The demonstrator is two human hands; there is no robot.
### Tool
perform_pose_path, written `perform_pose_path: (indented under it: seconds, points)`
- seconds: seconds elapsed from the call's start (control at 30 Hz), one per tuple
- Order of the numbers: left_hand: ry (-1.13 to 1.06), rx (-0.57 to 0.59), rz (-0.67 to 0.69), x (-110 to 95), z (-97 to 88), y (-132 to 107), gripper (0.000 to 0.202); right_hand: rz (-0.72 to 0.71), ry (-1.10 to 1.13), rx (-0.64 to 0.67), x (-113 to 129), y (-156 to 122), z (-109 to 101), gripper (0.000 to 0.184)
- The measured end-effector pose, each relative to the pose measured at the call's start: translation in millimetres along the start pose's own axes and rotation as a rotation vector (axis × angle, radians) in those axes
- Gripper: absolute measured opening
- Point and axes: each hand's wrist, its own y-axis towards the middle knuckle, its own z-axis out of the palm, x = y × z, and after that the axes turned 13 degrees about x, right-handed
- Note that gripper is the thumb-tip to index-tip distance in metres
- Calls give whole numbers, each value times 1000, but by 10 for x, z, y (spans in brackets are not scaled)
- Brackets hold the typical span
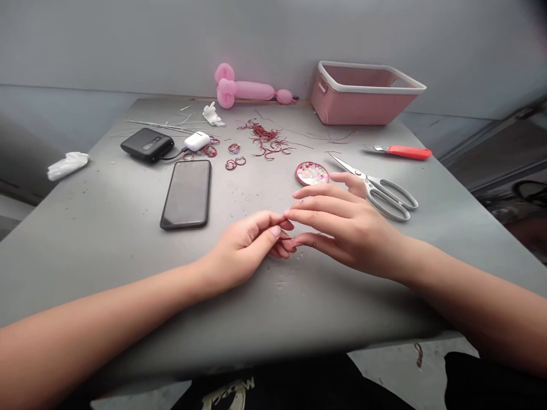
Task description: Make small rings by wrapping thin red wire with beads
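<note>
Near the middle of the table, my left hand point(243, 245) pinches a thin dark red cord point(287, 238) between thumb and fingers. My right hand point(363, 228) reaches in from the other side, its fingers stretched out and apart. Its index fingertip and thumb tip come up to the cord at the left fingertips; whether they grip an end cannot be made out. Just beyond the right fingers lies a small red-rimmed dish point(301, 181) of pale beads point(311, 172). Grey-handled scissors point(387, 209) rest beside the right hand, with their blades pointing away to the left.
A phone point(187, 193), black power bank point(146, 144) and white earbud case point(197, 140) lie left. Red cord rings point(234, 148) and scraps point(265, 134) lie beyond. Farther back are a pink balloon point(254, 90) and pink bin point(354, 108); a red-handled cutter point(409, 152) lies right.
</note>
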Motion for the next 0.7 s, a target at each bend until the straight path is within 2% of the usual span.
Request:
perform_pose_path:
  seconds: [0.1,0.2,0.4,0.47,0.63,0.7]
  points:
    - [-39,21,16,20,18,-10,17,-19,33,45,-5,-1,-25,15]
    - [-14,26,15,19,21,-14,14,-62,-19,25,15,6,-29,19]
    - [249,89,1,-9,-5,-30,19,-144,-175,-74,12,27,-3,18]
    - [306,92,-29,-20,-4,-33,22,-155,-174,-90,-4,29,7,18]
    - [265,65,-48,-42,13,-26,21,-156,-125,-119,-21,26,32,15]
    - [342,34,-40,-53,10,-23,22,-150,-86,-100,-31,19,35,16]
